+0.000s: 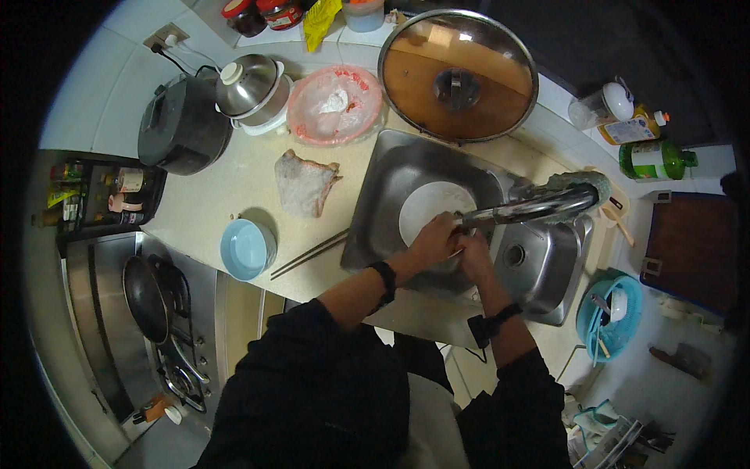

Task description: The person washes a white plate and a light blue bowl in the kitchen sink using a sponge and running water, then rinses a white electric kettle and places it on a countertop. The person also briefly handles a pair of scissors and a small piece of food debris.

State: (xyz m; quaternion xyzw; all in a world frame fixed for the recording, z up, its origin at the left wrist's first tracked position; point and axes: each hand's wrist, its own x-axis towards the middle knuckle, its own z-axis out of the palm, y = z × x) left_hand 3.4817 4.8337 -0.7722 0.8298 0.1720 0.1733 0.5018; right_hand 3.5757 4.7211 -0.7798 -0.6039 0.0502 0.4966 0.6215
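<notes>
Both my hands meet under the faucet (527, 210) over the larger basin of a steel sink (366, 234). My left hand (436, 237) is partly hidden by the spout. Beside it, my right hand (476, 255) is close to a thin, light-coloured edge between the two hands; what it belongs to is unclear. Just beyond the hands, a round white plate (430, 205) lies in the basin. Left of the sink, a pair of dark chopsticks (310, 253) rests on the counter, with a light blue bowl (246, 249) and a whitish cloth or piece of food (304, 183) nearby.
A large glass lid (410, 117) leans behind the sink, beside a pink plastic-covered basin (304, 111). A steel-lidded pot (258, 105) and dark appliance (187, 129) stand left. The smaller basin (542, 252) and a blue basket (630, 293) are right; a black pan (143, 299) sits far left.
</notes>
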